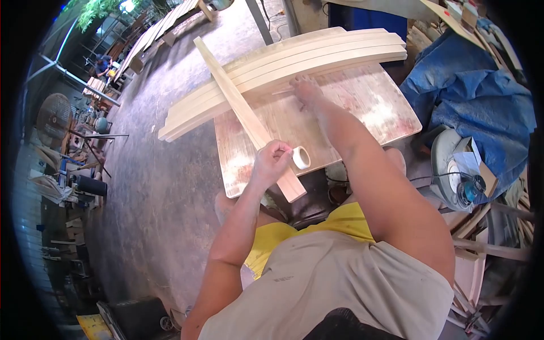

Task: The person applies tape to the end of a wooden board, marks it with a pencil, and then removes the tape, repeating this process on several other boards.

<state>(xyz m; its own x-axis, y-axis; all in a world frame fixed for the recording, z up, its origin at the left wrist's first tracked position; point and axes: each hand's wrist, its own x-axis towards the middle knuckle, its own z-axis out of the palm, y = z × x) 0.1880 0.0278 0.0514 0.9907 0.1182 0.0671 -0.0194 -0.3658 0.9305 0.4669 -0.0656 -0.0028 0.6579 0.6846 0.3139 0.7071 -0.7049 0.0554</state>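
Observation:
My left hand (272, 163) is closed, its fingers pinching the edge of a roll of pale tape (296, 158). Under that hand a single wooden plank (241, 107) lies crosswise, its near end jutting past the table edge. Its far part rests over a stack of several light wooden planks (317, 56). My right hand (306, 90) lies against the near side of the stack, fingers apart and touching wood. A thin pale line shows by its fingertips; I cannot make out what it is.
The small wooden table (368, 107) bears the planks. A blue tarp (464, 85) and a round-bodied power tool (467, 187) are at the right. At the left stand a fan (54, 113) and clutter. Another person (103, 66) is far off.

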